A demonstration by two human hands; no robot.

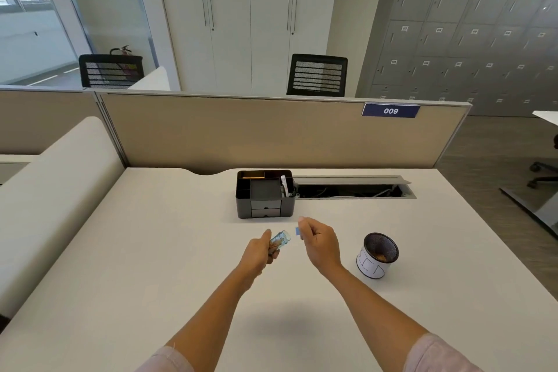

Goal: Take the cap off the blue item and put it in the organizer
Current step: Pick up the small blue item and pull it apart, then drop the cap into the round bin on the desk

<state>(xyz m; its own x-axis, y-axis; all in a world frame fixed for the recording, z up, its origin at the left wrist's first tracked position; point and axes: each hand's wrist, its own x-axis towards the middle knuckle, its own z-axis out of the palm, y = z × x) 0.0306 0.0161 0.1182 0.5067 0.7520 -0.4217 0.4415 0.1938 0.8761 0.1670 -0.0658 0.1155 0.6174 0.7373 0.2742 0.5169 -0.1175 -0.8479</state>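
Observation:
My left hand [262, 251] grips a small see-through blue bottle [281, 239], tilted with its open mouth pointing up and right. My right hand [319, 241] pinches a small blue cap [298, 232] between thumb and fingers, a short gap away from the bottle's mouth. Both hands hover above the white desk [169, 251]. The black desk organizer [265, 193] stands just behind the hands, with several open compartments on top and two small drawers in front.
A black mesh pen cup [379, 254] with a white paper band stands to the right of my right hand. An open cable tray [351, 189] runs right of the organizer. A beige partition [271, 133] walls the desk's far edge.

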